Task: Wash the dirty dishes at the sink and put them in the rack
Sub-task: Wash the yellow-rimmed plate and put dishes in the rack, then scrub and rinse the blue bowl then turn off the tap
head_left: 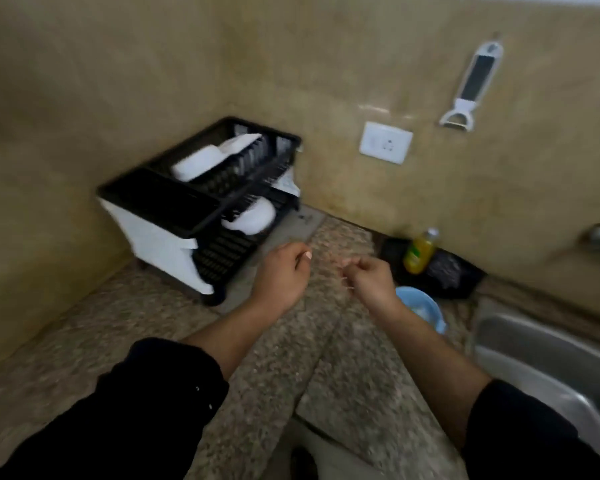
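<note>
Beige walls are met by a speckled stone countertop, and a steel sink is set into its right edge. At the back left corner of the countertop a black and white two-tier dish rack is placed. A white container is propped in its upper tier and a white bowl is laid upside down in its lower tier. Along the back edge, near the sink, a black tray is seen with a yellow soap bottle leaning in it. A blue bowl is set just in front of the tray. A socket and a white peeler are fixed to the wall.

Both hands are held above the middle of the countertop, near the rack's front. The left hand and the right hand are kept narrow, with fingers curled toward the thumbs. Because of blur, it cannot be told whether anything is pinched in them.
</note>
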